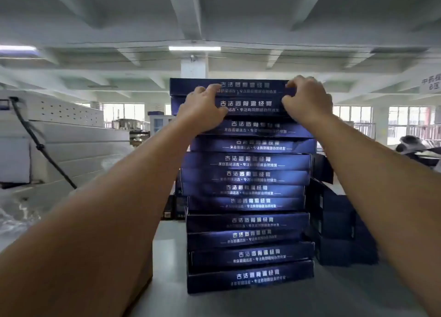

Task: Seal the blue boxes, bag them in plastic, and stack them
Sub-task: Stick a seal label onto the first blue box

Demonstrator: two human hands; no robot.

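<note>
my left hand (202, 106) and my right hand (307, 99) gripping ends of top box (250, 85), fingers curled, tall blue stack (248, 221) on grey surface (171, 300)

Machine (59, 135): white, at left; black cable (40, 147) slants across it.
Ceiling lamp (194, 48): lit, centre.
Windows (405, 121): far right.

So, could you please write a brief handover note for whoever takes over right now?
Left hand: grips the top box at its left end, thumb on the box below.
Right hand: grips its right end.
Stack: tall, uneven, on the table; a lower stack beside it, on the right.
Done: many boxes stacked.
Left: settle the top box; bagging cannot be judged.
</note>
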